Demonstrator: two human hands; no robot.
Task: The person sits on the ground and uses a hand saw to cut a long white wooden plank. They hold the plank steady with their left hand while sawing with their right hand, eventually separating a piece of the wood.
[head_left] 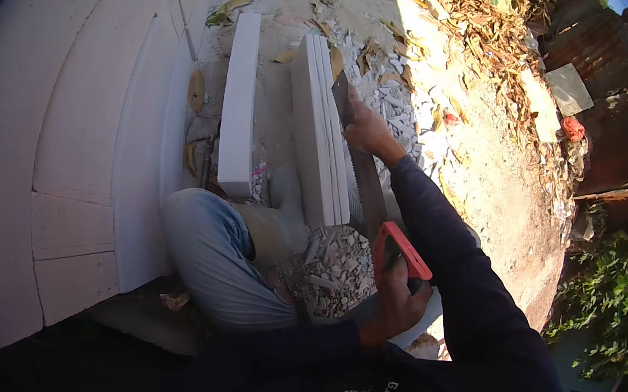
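Note:
A handsaw with a dark blade and a red and black handle lies lengthwise along the right side of a white block. My left hand is closed around the saw's handle, near my body. My right hand reaches farther out, its fingers closed at the far end of the blade. The blade's toothed edge faces the block. Long straight lines run down the block's right part, where thin slabs stand against it. Whether the teeth touch the block I cannot tell.
Another long white block lies to the left, beside a white block wall. My bent knee is close to both blocks. White chips cover the ground below and to the right. Dry leaves lie at the far right.

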